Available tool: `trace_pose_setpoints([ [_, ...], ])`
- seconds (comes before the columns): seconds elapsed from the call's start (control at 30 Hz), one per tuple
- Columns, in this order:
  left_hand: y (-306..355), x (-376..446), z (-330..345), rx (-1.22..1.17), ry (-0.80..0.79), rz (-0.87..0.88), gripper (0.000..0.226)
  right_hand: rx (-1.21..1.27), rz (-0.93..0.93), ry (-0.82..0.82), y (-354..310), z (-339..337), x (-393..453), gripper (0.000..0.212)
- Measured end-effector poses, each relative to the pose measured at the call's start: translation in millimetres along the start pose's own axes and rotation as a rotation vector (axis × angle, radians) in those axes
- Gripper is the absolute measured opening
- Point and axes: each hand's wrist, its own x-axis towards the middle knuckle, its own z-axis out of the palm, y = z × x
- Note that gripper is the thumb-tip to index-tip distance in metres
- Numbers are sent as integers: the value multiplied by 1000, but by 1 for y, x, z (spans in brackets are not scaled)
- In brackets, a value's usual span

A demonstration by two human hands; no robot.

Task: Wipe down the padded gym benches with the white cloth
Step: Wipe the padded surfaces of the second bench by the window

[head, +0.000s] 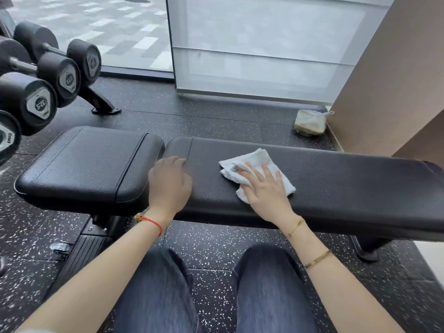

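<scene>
Cloth (258, 173), white, crumpled: flat on long back pad (336, 186), left of its middle, toward near edge. Right hand (265, 188): fingers spread, pressing cloth down. Left hand (169, 182): loosely curled, empty, resting at pad's left end beside seat pad (89, 164). Advice: keep palm flat, overlap strokes, cover edges and seam.

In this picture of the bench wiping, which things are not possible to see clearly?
- Long bench pad, head view: its right end is cut off by the picture's edge.
- White cloth: the right hand lies flat on it and covers its middle.
- Left hand: fingertips curl out of sight on the pad.
- Dumbbells: cut off at the left edge.
- Container by the wall: contents too small to tell.
</scene>
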Motion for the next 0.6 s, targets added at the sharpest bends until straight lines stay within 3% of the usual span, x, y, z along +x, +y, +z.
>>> trace_pose_setpoints([
  [0.17,5,-1,2,35,-4,-8,43,-58,359,88,41,-18,2,51],
  [0.4,54,0,9,-89,-26,30,40,9,66,13,28,-7,-35,51],
  [0.47,69,0,15,-84,-60,69,41,11,129,31,52,-14,-40,50],
  [0.6,91,-1,28,-90,-108,104,40,-30,431,88,107,-33,-34,51],
])
